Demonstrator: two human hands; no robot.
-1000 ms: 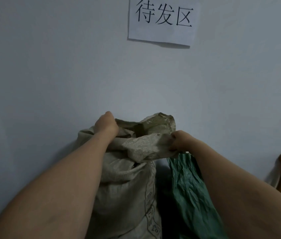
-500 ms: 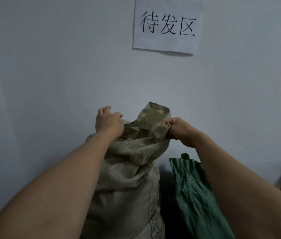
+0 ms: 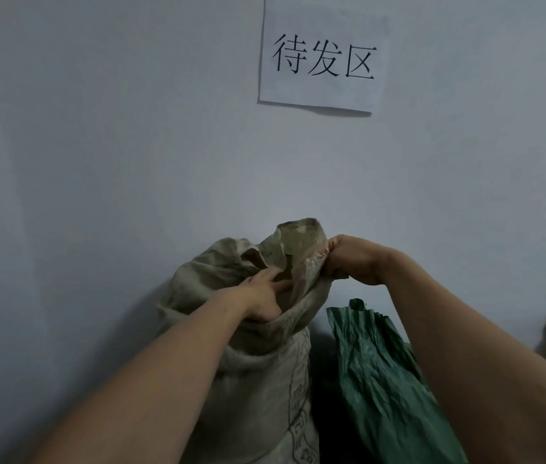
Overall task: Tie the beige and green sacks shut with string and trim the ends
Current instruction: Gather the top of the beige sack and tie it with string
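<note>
Both bare forearms reach forward to the mouth of the beige sack (image 3: 261,380). The left hand (image 3: 264,293) lies inside the opening, its fingers (image 3: 273,274) fairly straight and pointing right against the inner folds. Its thumb seems tucked behind the near rim, though that part is hidden. The right hand (image 3: 348,259) sits higher, at the right edge of the mouth, back upward and wrist bent, clenched round a bunch of the rim.

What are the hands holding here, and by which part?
The right hand grips the beige sack by the right rim of its mouth. The left hand lies with fingers inside the mouth; grip unclear.
</note>
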